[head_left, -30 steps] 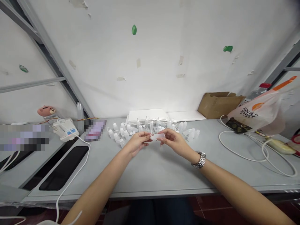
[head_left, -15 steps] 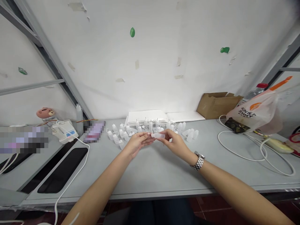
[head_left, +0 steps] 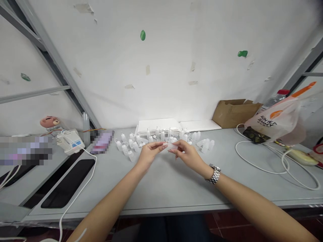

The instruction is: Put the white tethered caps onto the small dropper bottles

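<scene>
A small translucent bottle lies sideways between my two hands, above the grey table. The fingertips of my left hand pinch its capped end. My right hand, with a metal watch on the wrist, grips the bottle's body. Behind and left of my hands, several capped bottles with thin tips stand in loose rows. To the right of them, several bottles without visible tips stand or lie in a small group.
White paper stacks lie by the wall. A cardboard box, a plastic bag and a looped white cable are on the right. At left are a black pad, a white device and a blurred phone.
The fingers of my left hand have drawn in closer around the bottle's capped end. My right hand has hardly moved and keeps its grip on the body.
</scene>
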`<state>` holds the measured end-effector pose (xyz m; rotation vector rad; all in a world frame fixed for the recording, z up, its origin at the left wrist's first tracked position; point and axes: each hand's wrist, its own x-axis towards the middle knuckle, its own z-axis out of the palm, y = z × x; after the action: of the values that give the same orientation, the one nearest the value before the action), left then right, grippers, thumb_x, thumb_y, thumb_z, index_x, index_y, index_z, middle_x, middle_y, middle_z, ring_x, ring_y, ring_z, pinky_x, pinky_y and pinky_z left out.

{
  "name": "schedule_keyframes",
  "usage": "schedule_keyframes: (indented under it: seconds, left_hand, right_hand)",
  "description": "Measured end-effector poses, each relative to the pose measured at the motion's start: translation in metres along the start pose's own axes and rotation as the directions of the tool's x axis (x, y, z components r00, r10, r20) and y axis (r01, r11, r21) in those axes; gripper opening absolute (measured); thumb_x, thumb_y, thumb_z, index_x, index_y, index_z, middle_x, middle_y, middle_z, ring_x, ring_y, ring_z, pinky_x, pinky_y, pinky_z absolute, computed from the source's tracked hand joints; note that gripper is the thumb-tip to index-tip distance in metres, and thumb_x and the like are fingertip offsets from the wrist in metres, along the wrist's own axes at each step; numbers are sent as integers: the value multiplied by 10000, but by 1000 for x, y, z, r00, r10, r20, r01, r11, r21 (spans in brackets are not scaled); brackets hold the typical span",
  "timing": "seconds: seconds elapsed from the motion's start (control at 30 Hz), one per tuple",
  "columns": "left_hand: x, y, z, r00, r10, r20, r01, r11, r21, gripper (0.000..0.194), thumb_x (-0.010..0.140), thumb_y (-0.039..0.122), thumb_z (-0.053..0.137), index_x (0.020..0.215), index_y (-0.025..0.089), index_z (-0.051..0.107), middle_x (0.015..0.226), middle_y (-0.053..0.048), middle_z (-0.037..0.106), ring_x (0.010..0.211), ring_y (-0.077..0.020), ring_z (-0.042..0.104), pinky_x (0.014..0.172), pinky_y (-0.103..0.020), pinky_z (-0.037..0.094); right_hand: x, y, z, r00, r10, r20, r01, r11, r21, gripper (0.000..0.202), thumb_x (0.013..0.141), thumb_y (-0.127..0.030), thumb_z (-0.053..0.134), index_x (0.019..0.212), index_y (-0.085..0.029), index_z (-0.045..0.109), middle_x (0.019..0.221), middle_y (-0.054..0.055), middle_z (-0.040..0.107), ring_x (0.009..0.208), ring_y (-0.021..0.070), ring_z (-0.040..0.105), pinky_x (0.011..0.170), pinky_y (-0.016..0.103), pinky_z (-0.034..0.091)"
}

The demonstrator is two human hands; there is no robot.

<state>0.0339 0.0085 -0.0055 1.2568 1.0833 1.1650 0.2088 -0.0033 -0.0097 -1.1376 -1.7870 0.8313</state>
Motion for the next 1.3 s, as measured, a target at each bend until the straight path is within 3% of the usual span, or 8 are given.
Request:
schedule_keyframes:
  seconds: [0.27,0.5,0.63,0.73,0.9,1.03,1.13,1.3]
  left_hand:
    - [1,-1,1,989,148,20,-150,981,122,267,638,396,684,787,174,692,872,-50,705,888,-207,618,840,-333,447]
    - [5,-1,-5,986,164,-21,-152,949,275,467,844,496,335,989,156,620,948,-91,666,846,-193,615,743,-323,468]
    - [6,-6,-11,964,260,-45,-163,719,675,365,839,437,385,978,184,609,896,-68,646,836,-206,587,770,-355,437]
    - [6,-13,-11,956,294,7,-181,568,803,316,854,380,378,989,199,600,881,-58,629,838,-208,570,769,-365,435]
    - [11,-30,-3,899,336,280,-398,359,844,337,829,297,464,1143,191,528,1039,-87,573,1026,-229,489,889,-389,402]
    - [14,-34,10,841,315,441,-524,267,809,341,851,341,434,1170,250,510,1092,-81,527,1054,-227,459,893,-396,400]
    - [17,-34,17,822,307,479,-547,198,813,354,861,398,393,1177,283,506,1080,-78,516,1034,-229,459,872,-400,403]
    - [22,-42,22,842,316,438,-503,162,849,357,861,414,383,1165,284,517,1010,-78,524,967,-224,471,821,-383,413]
  right_hand:
    - [5,1,0,993,64,99,-89,960,264,251,746,-409,604,821,-178,543,698,19,625,531,106,536,552,275,447]
    - [9,-2,-7,985,117,123,-167,802,573,215,766,-378,600,823,-175,557,816,46,681,537,81,549,624,278,442]
    - [11,0,-11,986,118,115,-165,707,688,185,766,-358,612,795,-179,573,857,49,683,548,75,545,630,268,434]
    - [11,-1,-14,985,119,128,-174,657,733,176,766,-355,615,775,-182,581,853,44,682,552,75,541,625,263,431]
    - [11,-6,-19,988,107,110,-153,649,745,189,770,-381,604,775,-192,589,846,33,676,570,85,549,640,274,435]
    - [11,-12,-24,992,100,70,-120,676,728,197,755,-397,614,762,-202,585,822,19,666,561,88,546,646,284,434]
    - [12,-15,-26,995,91,48,-98,685,722,197,755,-395,614,756,-202,576,808,14,661,554,87,545,640,281,432]
    - [13,-13,-25,996,75,45,-85,709,700,213,773,-415,584,766,-202,571,822,19,656,560,86,543,630,277,433]
